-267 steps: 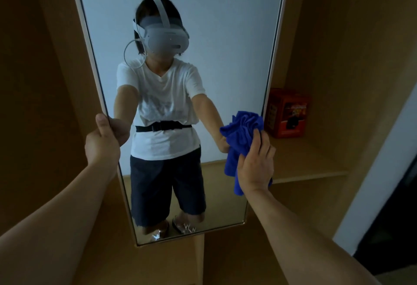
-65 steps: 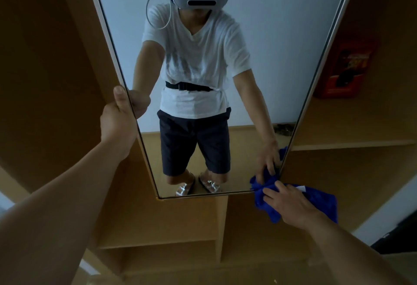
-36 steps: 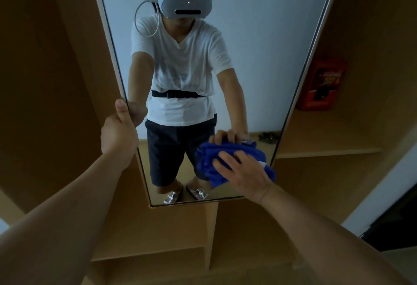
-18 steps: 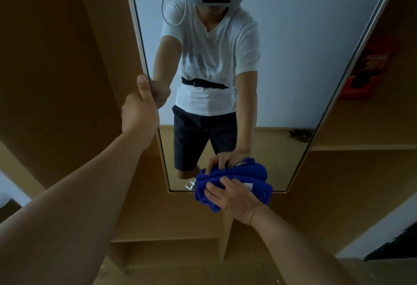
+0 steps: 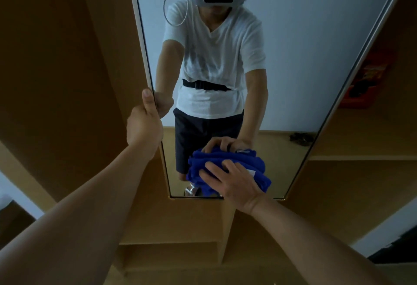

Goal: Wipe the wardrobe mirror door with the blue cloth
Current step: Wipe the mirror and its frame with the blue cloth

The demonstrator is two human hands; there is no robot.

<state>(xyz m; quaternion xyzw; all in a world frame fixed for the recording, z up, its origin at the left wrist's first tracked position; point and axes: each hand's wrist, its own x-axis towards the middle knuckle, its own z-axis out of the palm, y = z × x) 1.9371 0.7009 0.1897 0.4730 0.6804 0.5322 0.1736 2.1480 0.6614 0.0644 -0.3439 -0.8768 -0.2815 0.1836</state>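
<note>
- Your left hand grips the mirror door's left edge, thumb up the frame.
- Your right hand presses the bunched blue cloth flat-fingered against the glass near the bottom edge.

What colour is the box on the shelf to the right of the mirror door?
Red-orange, with dark and yellow print; the box shows, dimly, in the head view.

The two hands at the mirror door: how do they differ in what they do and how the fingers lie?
The left hand grips the left edge of the mirror door, thumb upward; the right hand presses the blue cloth on the glass. The left hand's fingers curl round the edge; the right hand's fingers are spread. The left hand is higher; the right hand is near the bottom edge. Both touch the door.
</note>
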